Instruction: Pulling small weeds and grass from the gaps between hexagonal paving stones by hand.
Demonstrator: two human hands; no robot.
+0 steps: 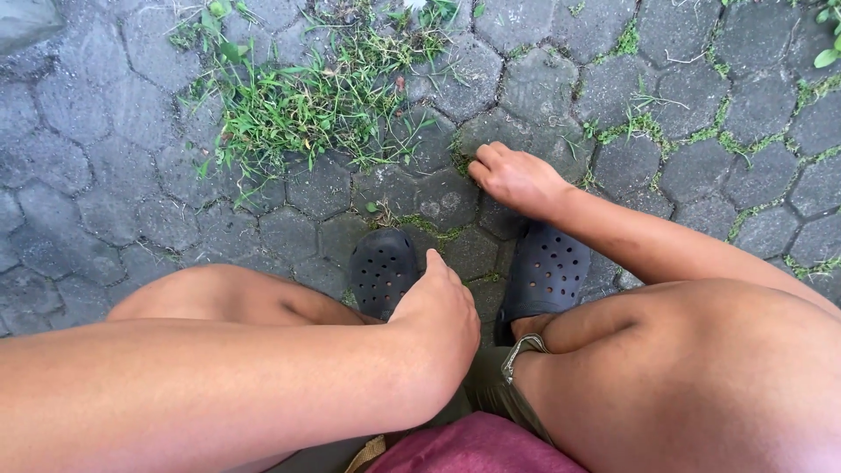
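Grey hexagonal paving point(105, 175), grass in joints. Small grass tuft point(459, 158) in joint near paving's upper middle; right hand point(517, 180) on it, fingers curled together at tuft, grip itself not discernible. Left hand point(442, 320) loosely closed, holding nothing, hanging between knees above dark perforated clogs point(383, 270). Larger grass patch point(307, 96) toward top edge, left of the tuft.

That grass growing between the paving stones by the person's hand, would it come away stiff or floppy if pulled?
Probably floppy: the grass has thin blades that already bend and sprawl over the paving stones. Likely very light too. It may resist at first, since it roots in narrow joints. The right hand rests by a small tuft there.
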